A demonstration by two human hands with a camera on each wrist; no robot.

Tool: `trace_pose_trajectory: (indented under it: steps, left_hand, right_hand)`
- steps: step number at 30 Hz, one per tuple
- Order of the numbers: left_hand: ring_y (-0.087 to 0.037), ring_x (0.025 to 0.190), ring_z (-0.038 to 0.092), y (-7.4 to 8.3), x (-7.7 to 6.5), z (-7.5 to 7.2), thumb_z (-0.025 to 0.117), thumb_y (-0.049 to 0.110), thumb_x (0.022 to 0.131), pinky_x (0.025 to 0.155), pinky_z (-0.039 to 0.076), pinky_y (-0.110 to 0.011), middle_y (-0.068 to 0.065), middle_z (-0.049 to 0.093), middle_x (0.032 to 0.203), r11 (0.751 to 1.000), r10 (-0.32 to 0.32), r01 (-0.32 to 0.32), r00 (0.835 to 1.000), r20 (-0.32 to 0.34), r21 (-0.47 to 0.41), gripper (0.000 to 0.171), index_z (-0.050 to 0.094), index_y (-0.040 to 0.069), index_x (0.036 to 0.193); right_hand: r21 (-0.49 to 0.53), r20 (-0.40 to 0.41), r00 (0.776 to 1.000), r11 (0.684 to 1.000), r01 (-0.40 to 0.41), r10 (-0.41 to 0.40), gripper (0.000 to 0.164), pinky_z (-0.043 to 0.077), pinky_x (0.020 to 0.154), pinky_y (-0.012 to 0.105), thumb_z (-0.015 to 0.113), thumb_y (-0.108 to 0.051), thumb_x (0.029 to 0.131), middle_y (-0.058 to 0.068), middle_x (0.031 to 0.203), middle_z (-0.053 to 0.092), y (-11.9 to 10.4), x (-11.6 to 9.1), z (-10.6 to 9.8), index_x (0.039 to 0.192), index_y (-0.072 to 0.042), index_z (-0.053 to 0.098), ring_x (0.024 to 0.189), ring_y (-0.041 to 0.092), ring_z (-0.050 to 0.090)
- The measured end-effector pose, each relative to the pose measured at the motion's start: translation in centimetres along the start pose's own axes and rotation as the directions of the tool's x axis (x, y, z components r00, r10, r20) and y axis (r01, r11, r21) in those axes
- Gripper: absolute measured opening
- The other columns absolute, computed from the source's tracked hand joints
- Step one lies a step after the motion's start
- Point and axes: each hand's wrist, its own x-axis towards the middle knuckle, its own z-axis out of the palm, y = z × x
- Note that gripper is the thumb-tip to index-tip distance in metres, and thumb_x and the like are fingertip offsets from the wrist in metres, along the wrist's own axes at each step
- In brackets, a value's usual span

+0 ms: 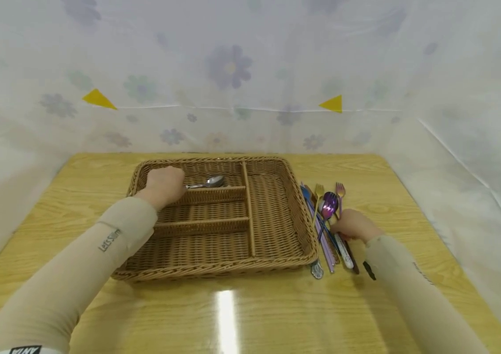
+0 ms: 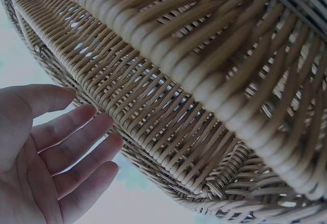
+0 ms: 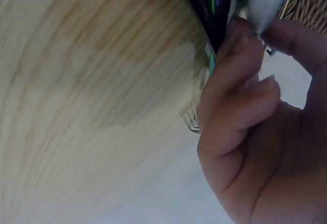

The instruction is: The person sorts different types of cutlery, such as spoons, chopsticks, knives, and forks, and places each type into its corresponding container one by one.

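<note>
My left hand (image 1: 165, 186) is over the back left compartment of a brown wicker tray (image 1: 277, 211). In the left wrist view its fingers (image 2: 76, 152) are loosely extended beside the woven edge, with nothing in the palm. A silver spoon (image 1: 215, 181) lies in that back compartment, near the hand. Right of the tray, my right hand (image 1: 354, 225) is at a pile of cutlery. Its thumb and forefinger pinch a utensil with a whitish handle (image 3: 265, 2); the blur and my fingers hide its kind. A purple spoon (image 1: 329, 204) lies beside the hand.
The pile also holds a gold fork (image 1: 318, 190), a pink-purple fork (image 1: 340, 189), lilac chopsticks (image 1: 327, 253) and a silver ornate handle (image 1: 317, 269). Dividers (image 1: 250, 221) split the tray into compartments. Floral white sheeting (image 1: 232, 123) surrounds the wooden table (image 1: 179, 314).
</note>
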Motion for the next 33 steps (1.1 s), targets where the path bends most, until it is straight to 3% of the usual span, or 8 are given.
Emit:
trace_pose_trajectory:
  steps: [4, 13, 16, 19, 21, 24, 27, 33]
  left_hand:
    - [-0.015, 0.053, 0.051, 0.0, -0.1, -0.1, 0.056, 0.023, 0.094, 0.051, 0.041, -0.033, -0.005, 0.059, 0.065, 1.0, 0.005, -0.005, 1.0, 0.0, 0.002, 0.019, 0.063, 0.005, 0.092]
    - [-0.015, 0.053, 0.051, -0.1, -0.2, 0.0, 0.055, 0.023, 0.094, 0.05, 0.041, -0.032, -0.005, 0.058, 0.063, 1.0, 0.013, -0.013, 1.0, -0.001, 0.01, 0.021, 0.063, 0.004, 0.093]
    - [-0.015, 0.054, 0.052, -0.1, -0.3, -0.1, 0.055, 0.023, 0.094, 0.05, 0.041, -0.033, -0.005, 0.057, 0.064, 1.0, 0.016, -0.016, 1.0, 0.002, 0.009, 0.021, 0.063, 0.003, 0.095]
    - [-0.016, 0.055, 0.052, -0.1, -0.3, -0.2, 0.055, 0.023, 0.094, 0.052, 0.042, -0.034, -0.005, 0.058, 0.065, 1.0, 0.012, -0.012, 1.0, 0.003, 0.01, 0.02, 0.063, 0.004, 0.094]
    - [-0.016, 0.055, 0.052, -0.2, -0.3, -0.2, 0.056, 0.023, 0.094, 0.052, 0.043, -0.034, -0.005, 0.058, 0.065, 1.0, 0.013, -0.013, 1.0, 0.003, 0.013, 0.021, 0.063, 0.004, 0.094]
    - [-0.015, 0.054, 0.051, -0.2, -0.4, -0.2, 0.055, 0.023, 0.094, 0.051, 0.042, -0.033, -0.005, 0.058, 0.065, 1.0, 0.018, -0.018, 1.0, 0.001, 0.013, 0.02, 0.063, 0.004, 0.094]
    - [-0.015, 0.053, 0.049, -0.1, -0.5, -0.2, 0.055, 0.021, 0.094, 0.051, 0.041, -0.033, -0.005, 0.057, 0.064, 1.0, 0.021, -0.021, 1.0, -0.002, 0.0, 0.019, 0.063, 0.004, 0.091]
    - [-0.014, 0.052, 0.047, 0.0, -0.7, -0.5, 0.055, 0.019, 0.094, 0.051, 0.039, -0.032, -0.003, 0.054, 0.06, 1.0, 0.012, -0.012, 1.0, -0.003, -0.021, 0.018, 0.06, 0.007, 0.082]
  right_hand:
    - [0.074, -0.013, 0.999, 0.996, -0.044, 0.045, 0.026, 0.03, 0.044, 0.021, 0.058, -0.014, 0.077, -0.005, 0.044, 0.044, 0.3, -0.1, -0.3, 0.053, -0.012, 0.047, 0.041, 0.006, 0.033]
    - [0.023, -0.027, 1.0, 1.0, -0.011, 0.011, 0.038, 0.033, 0.045, 0.02, 0.054, -0.02, 0.085, -0.007, 0.046, 0.039, -0.2, -1.2, -1.9, 0.05, -0.015, 0.04, 0.043, 0.004, 0.031]
    - [0.038, -0.043, 0.999, 0.999, -0.012, 0.013, 0.032, 0.042, 0.05, 0.023, 0.052, -0.021, 0.088, 0.002, 0.053, 0.056, -0.6, -1.6, -2.2, 0.06, -0.004, 0.055, 0.047, 0.007, 0.045]
    - [0.043, -0.058, 0.998, 0.999, -0.011, 0.013, 0.035, 0.05, 0.06, 0.03, 0.05, -0.023, 0.09, 0.014, 0.071, 0.069, -0.9, -2.1, -2.5, 0.082, 0.008, 0.064, 0.057, 0.014, 0.059]
    - [0.04, -0.06, 0.998, 0.999, -0.025, 0.027, 0.037, 0.05, 0.063, 0.032, 0.049, -0.025, 0.092, 0.016, 0.075, 0.069, -1.0, -2.3, -2.6, 0.085, 0.008, 0.064, 0.059, 0.017, 0.059]
    - [0.04, -0.065, 0.997, 0.998, -0.04, 0.043, 0.035, 0.048, 0.062, 0.031, 0.049, -0.025, 0.092, 0.015, 0.074, 0.068, -0.9, -2.4, -2.7, 0.072, 0.001, 0.06, 0.056, 0.015, 0.056]
    - [0.041, -0.068, 0.997, 0.998, -0.044, 0.046, 0.033, 0.047, 0.059, 0.029, 0.047, -0.025, 0.091, 0.015, 0.075, 0.067, -0.7, -2.6, -2.8, 0.071, -0.001, 0.058, 0.056, 0.015, 0.055]
    - [0.054, -0.068, 0.996, 0.997, -0.057, 0.061, 0.039, 0.047, 0.058, 0.029, 0.043, -0.026, 0.092, 0.019, 0.082, 0.067, -0.6, -3.0, -3.1, 0.092, 0.009, 0.061, 0.063, 0.019, 0.059]
